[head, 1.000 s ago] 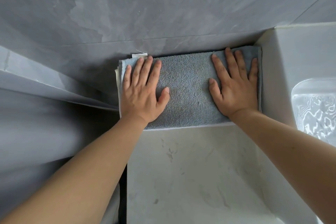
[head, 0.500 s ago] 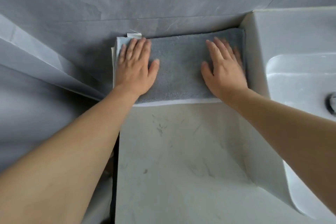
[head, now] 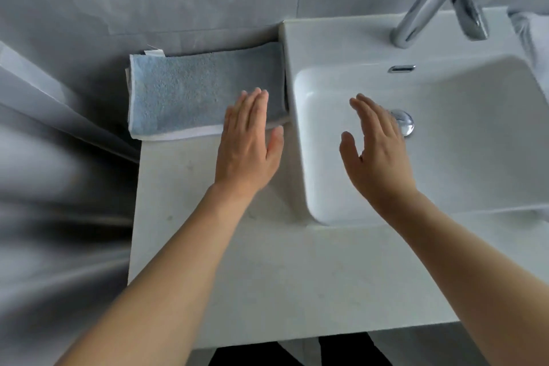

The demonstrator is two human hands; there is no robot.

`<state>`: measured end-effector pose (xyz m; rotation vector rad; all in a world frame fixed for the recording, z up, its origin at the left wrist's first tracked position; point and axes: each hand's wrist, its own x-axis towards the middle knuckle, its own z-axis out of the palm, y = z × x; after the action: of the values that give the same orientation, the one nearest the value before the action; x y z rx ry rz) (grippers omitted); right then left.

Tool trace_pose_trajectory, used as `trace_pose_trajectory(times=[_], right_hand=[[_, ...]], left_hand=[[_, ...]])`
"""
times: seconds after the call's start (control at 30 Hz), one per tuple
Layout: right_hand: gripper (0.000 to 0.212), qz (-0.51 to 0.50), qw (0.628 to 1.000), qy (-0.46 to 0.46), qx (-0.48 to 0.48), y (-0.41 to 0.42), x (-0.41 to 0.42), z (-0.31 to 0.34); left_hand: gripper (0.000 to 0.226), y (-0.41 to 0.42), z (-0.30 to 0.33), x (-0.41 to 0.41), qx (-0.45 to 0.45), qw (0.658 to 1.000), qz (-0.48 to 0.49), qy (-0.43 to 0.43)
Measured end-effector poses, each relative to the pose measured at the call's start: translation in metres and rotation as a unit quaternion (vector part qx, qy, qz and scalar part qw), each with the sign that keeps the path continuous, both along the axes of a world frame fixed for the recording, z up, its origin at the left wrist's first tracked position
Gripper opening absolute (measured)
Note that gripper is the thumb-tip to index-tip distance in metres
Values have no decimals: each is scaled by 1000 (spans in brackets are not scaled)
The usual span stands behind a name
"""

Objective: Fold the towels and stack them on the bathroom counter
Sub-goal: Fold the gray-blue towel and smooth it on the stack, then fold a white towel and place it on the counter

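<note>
A folded blue-grey towel (head: 190, 95) lies at the back of the pale counter (head: 237, 261), against the wall and beside the sink; a white towel edge (head: 178, 135) shows under it. My left hand (head: 248, 145) hovers flat with straight fingers over the towel's near right corner, holding nothing. My right hand (head: 375, 151) is open with fingers straight, above the sink basin (head: 460, 134).
A chrome tap (head: 436, 0) stands at the back of the white sink, with a drain plug (head: 404, 122) in the basin. Grey tiled walls close the back and left. Something white (head: 534, 36) sits at the far right edge.
Both hands have lifted off the towel and drawn back toward me and to the right; the right hand is now over the sink. The view has swung right, showing the tap.
</note>
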<state>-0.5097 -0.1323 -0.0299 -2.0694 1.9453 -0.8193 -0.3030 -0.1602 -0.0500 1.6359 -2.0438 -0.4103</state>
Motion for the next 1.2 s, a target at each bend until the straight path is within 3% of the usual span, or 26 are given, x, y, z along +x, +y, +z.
trace_pose_trajectory(times=[0.4, 0.63, 0.83, 0.97, 1.07, 1.2], right_hand=[[48, 7, 1000, 0, 14, 41, -137, 5], [46, -45, 999, -25, -6, 45, -212, 7], [47, -106, 993, -42, -10, 50, -320, 2], [45, -96, 994, -56, -3, 37, -404, -2], [46, -118, 991, -60, 6, 32, -467, -9], [52, -155, 985, -65, 49, 33, -529, -27]], left_hand=[[57, 50, 10, -140, 10, 1000, 3, 14], [58, 38, 13, -217, 21, 998, -58, 6], [58, 44, 22, -321, 40, 994, -95, 35], [56, 39, 33, -397, 14, 997, -25, 66], [50, 34, 38, -464, -16, 997, -28, 70], [39, 22, 37, -547, 86, 989, -69, 102]])
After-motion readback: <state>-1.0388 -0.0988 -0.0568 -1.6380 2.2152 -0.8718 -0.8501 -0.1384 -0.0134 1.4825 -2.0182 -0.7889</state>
